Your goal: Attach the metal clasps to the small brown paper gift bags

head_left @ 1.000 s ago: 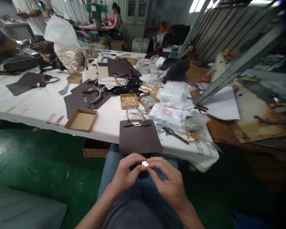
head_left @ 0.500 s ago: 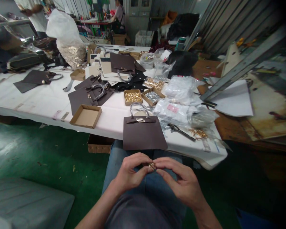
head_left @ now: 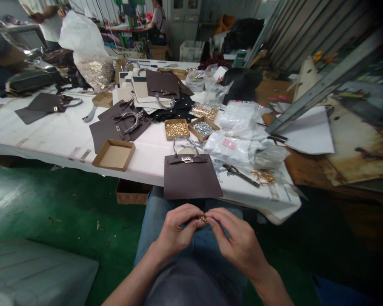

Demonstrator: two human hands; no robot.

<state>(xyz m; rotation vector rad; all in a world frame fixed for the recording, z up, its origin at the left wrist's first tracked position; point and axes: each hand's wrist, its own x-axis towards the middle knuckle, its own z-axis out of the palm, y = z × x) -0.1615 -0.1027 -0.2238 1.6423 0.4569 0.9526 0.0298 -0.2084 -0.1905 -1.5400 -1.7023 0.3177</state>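
Note:
Over my lap, my left hand and my right hand meet at the fingertips. Between them they pinch a small gold-coloured metal piece, mostly covered by the fingers; its exact kind cannot be made out. Just beyond, a dark brown handbag panel with a wrapped handle and a metal clasp lies on the table and overhangs its front edge. Behind that panel are a small box of gold metal pieces and a box of silver metal pieces.
An open cardboard box sits at the white table's front edge. A dark long-handled tool lies right of the panel, near plastic-wrapped packets. More brown bag pieces lie to the left. Another person sits far back.
My right fingers have closed in on the gold-coloured piece, hiding more of it. The left hand keeps its pinch. The whole view has shifted slightly.

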